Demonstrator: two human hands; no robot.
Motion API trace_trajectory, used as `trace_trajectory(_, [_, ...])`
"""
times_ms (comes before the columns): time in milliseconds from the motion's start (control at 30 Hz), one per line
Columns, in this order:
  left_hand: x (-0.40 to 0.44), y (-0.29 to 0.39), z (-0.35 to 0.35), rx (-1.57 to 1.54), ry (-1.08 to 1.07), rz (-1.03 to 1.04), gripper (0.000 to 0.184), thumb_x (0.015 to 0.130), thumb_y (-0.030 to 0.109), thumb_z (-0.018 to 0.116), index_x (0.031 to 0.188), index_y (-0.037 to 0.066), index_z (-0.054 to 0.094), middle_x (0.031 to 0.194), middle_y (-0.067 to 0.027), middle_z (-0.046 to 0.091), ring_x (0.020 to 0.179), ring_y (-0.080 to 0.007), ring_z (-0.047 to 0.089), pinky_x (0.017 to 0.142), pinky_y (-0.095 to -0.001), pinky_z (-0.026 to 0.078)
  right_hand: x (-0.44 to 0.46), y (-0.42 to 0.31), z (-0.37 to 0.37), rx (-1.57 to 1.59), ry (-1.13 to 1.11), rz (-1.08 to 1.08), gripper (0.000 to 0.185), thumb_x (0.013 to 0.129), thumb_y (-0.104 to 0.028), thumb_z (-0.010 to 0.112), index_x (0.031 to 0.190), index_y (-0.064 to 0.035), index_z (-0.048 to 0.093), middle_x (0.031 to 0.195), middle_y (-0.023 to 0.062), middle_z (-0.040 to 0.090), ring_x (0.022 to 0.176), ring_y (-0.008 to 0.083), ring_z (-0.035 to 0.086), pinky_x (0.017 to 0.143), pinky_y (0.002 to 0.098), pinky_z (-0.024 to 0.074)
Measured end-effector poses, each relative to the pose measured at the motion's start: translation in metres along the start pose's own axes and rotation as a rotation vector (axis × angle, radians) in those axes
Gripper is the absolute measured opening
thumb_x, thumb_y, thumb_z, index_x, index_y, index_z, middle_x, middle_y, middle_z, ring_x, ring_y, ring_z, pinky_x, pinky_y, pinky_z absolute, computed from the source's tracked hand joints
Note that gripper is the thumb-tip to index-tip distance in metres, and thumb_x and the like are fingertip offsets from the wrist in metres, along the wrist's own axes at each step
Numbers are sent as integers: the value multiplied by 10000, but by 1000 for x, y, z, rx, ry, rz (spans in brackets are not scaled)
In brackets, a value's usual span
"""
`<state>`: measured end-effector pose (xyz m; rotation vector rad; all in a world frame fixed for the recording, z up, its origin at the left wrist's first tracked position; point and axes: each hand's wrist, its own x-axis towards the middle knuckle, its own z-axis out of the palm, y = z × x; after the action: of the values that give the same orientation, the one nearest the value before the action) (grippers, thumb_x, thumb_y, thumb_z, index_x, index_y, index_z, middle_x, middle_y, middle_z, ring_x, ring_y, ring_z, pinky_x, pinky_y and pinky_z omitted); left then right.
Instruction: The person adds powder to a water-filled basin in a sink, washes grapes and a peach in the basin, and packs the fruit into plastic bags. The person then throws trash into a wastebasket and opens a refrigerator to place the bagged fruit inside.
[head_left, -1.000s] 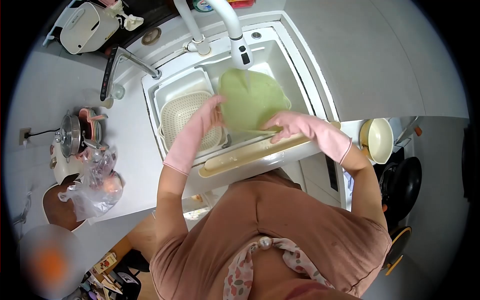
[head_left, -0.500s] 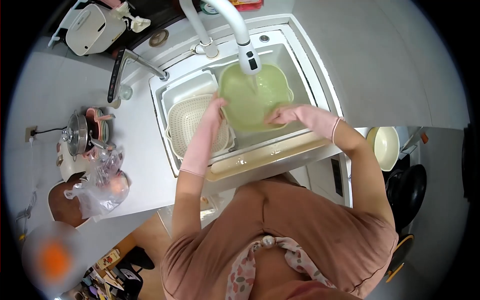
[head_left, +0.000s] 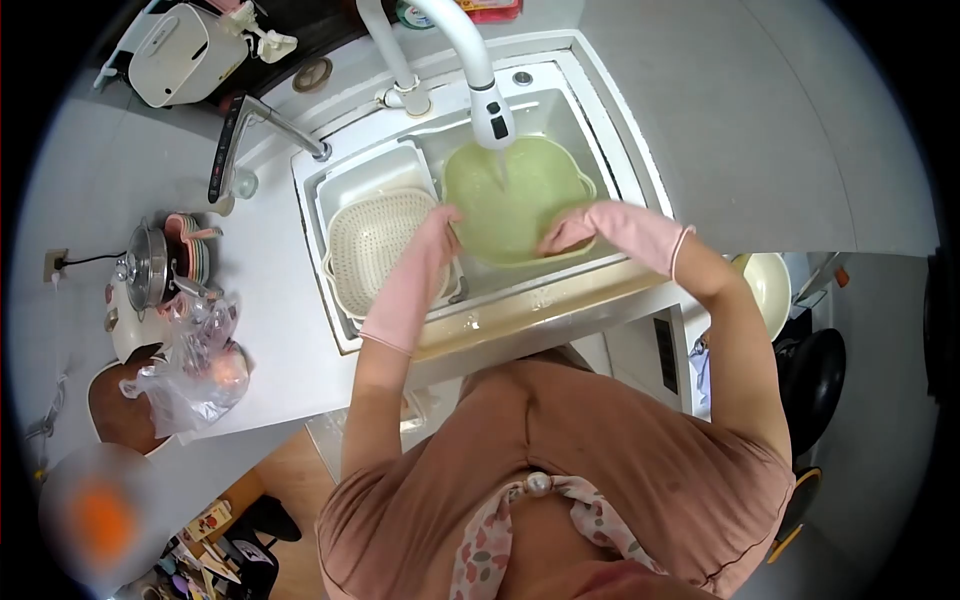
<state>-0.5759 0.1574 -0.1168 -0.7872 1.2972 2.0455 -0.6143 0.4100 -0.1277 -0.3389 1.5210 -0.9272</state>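
Note:
A pale green basin (head_left: pixel 478 205) sits in the sink under the white faucet (head_left: pixel 492 115), and a stream of water runs into it. My left hand (head_left: pixel 440 232), in a pink rubber glove, grips the basin's left rim. My right hand (head_left: pixel 578 228), gloved the same way, is bent down inside the basin near its front right wall. Its fingers are curled together; whatever they hold, if anything, I cannot make out. Left of the basin, a cream colander (head_left: pixel 372 250) rests over the sink's left part, close to my left forearm.
The sink's rim (head_left: pixel 640 190) frames the basin. A second, slim tap (head_left: pixel 290 135) stands at the left. On the left counter are a glass-lidded pot (head_left: pixel 147 268) and a clear plastic bag (head_left: pixel 205 375). A cream pan (head_left: pixel 766 295) and a black pan (head_left: pixel 815 385) are at the right.
My right hand has shifted slightly right within the basin, its wrist more bent. My left hand stays at the left rim. The whole view has moved a little, and water keeps running.

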Motion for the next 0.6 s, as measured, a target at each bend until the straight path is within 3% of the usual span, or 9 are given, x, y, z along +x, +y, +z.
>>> trace_trajectory(67, [12, -7, -10, -11, -49, -18, 305, 729, 159, 552, 984, -1, 602, 873, -145, 642, 632, -266, 556, 663, -407, 509, -16, -10, -28, -644, 10, 212, 411, 915, -118, 532, 1319, -53, 499, 1340, 135, 514, 1252, 278, 466, 1008, 381, 399])
trace_trajectory(133, [3, -3, -2, 9, -74, -58, 308, 724, 137, 549, 990, -8, 602, 844, -144, 645, 606, -266, 553, 685, -418, 529, -9, -6, -37, -770, 213, 216, 372, 915, -93, 532, 1283, -38, 526, 1294, 142, 547, 1208, 272, 505, 963, 371, 433])
trace_trajectory(233, [-35, 15, 29, 42, -76, -93, 306, 712, 112, 552, 986, -16, 601, 790, -147, 644, 549, -265, 532, 691, -431, 543, 77, 35, -31, -145, 753, -99, 328, 912, -88, 539, 1237, -40, 547, 1234, 135, 582, 1146, 230, 551, 901, 330, 458])
trace_trajectory(267, [-28, 11, 27, 22, -80, -85, 300, 708, 107, 553, 977, -16, 602, 772, -150, 642, 526, -265, 520, 685, -433, 545, 85, 33, -23, -57, 769, -220, 318, 918, -99, 538, 1231, -42, 550, 1231, 132, 586, 1134, 214, 560, 895, 319, 462])
trace_trajectory(333, [-26, 10, 29, 6, -73, -60, 313, 703, 97, 550, 989, -20, 597, 797, -156, 644, 548, -273, 530, 697, -433, 545, 92, 27, -5, 37, 663, -384, 303, 930, -113, 527, 1222, -34, 550, 1226, 129, 591, 1123, 193, 573, 897, 298, 464])
trace_trajectory(400, [-26, 7, 29, -14, -76, -21, 358, 704, 92, 544, 1038, -30, 580, 892, -162, 645, 656, -295, 570, 736, -436, 539, 65, 17, 20, 113, 346, -342, 295, 944, -119, 509, 1218, -14, 544, 1222, 128, 593, 1123, 184, 580, 915, 279, 458])
trace_trajectory(467, [-7, -4, 11, -89, -126, 36, 421, 707, 95, 542, 1105, -41, 553, 1005, -169, 635, 806, -324, 602, 781, -451, 528, 10, -8, 42, 383, 130, -246, 291, 958, -126, 491, 1214, 6, 538, 1219, 128, 595, 1123, 174, 588, 933, 261, 452])
trace_trajectory(567, [-14, -5, 10, -64, -147, 85, 518, 716, 106, 529, 1208, -51, 498, 1183, -179, 585, 1047, -365, 575, 878, -500, 490, -86, -57, 63, 739, 196, -169, 293, 979, -135, 463, 1207, 36, 529, 1213, 126, 599, 1124, 160, 599, 960, 233, 443])
trace_trajectory(600, [-20, -4, 11, -28, -137, 94, 548, 720, 110, 522, 1241, -54, 478, 1241, -182, 564, 1125, -378, 554, 914, -520, 474, -82, -48, 46, 418, 251, -129, 311, 973, -130, 460, 1225, 40, 521, 1215, 138, 601, 1061, 165, 624, 856, 227, 468])
